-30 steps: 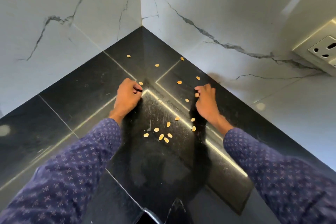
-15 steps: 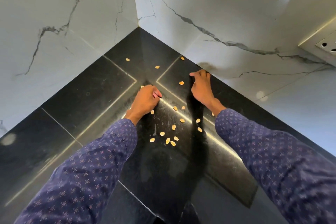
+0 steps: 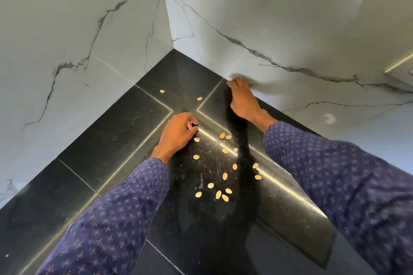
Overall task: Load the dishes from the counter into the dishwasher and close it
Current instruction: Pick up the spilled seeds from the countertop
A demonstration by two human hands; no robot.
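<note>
The right hand (image 3: 242,100) has moved out to the wall edge of the black worktop (image 3: 107,140), fingers curled, contents unclear. The left hand (image 3: 178,133), shifted inward, pinches among scattered seeds (image 3: 218,194). No dishes or dishwasher are visible; loading seems unstarted.

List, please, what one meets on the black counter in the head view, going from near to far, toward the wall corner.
Cluster of seeds → left hand → right hand → two lone seeds → corner of the marble walls.
</note>
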